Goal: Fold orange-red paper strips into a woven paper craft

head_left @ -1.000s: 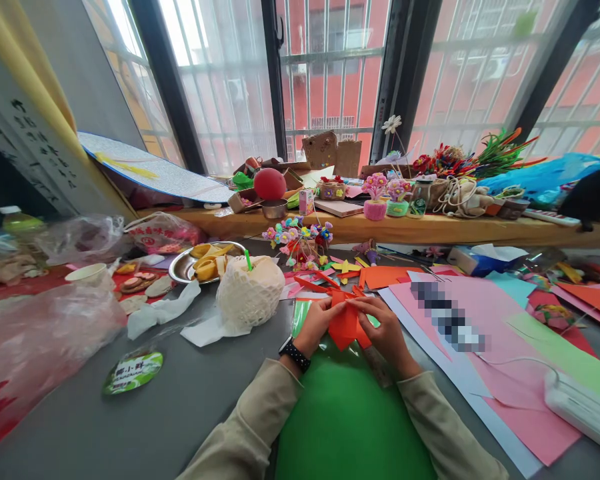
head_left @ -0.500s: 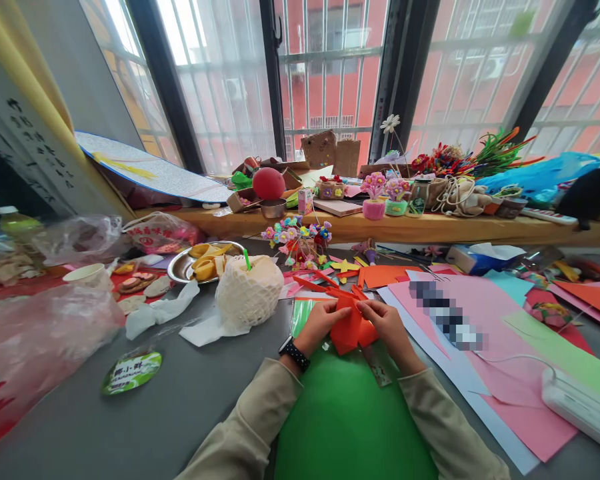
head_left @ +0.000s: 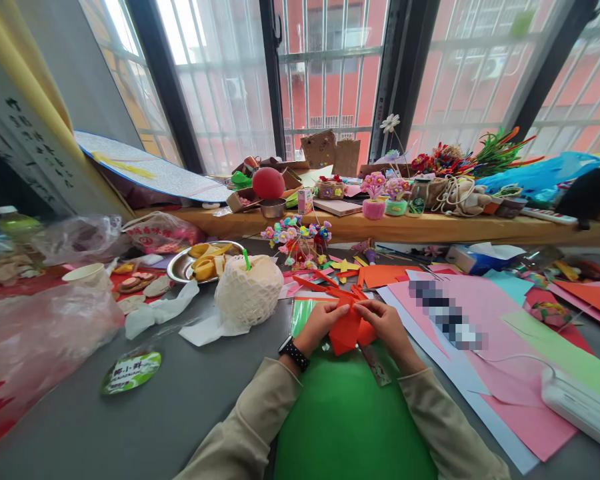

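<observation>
Both my hands pinch a folded piece of orange-red paper (head_left: 347,330) just above a green sheet (head_left: 347,413) on the grey table. My left hand (head_left: 320,325), with a black watch at the wrist, grips the paper's left side with closed fingers. My right hand (head_left: 387,327) grips its right side, fingertips meeting the left hand's at the top fold. Red scissors (head_left: 325,283) lie just beyond the paper.
Pink paper sheets (head_left: 485,333) and a white device (head_left: 580,400) lie to the right. A fruit in white foam netting (head_left: 249,290), a metal plate (head_left: 200,263) and plastic bags (head_left: 40,333) sit to the left. A wooden sill (head_left: 405,227) holds crafts and small flower pots.
The fingertips of both hands have drawn together at the top of the orange-red paper, and the fold has tightened. The paper sits slightly higher in view.
</observation>
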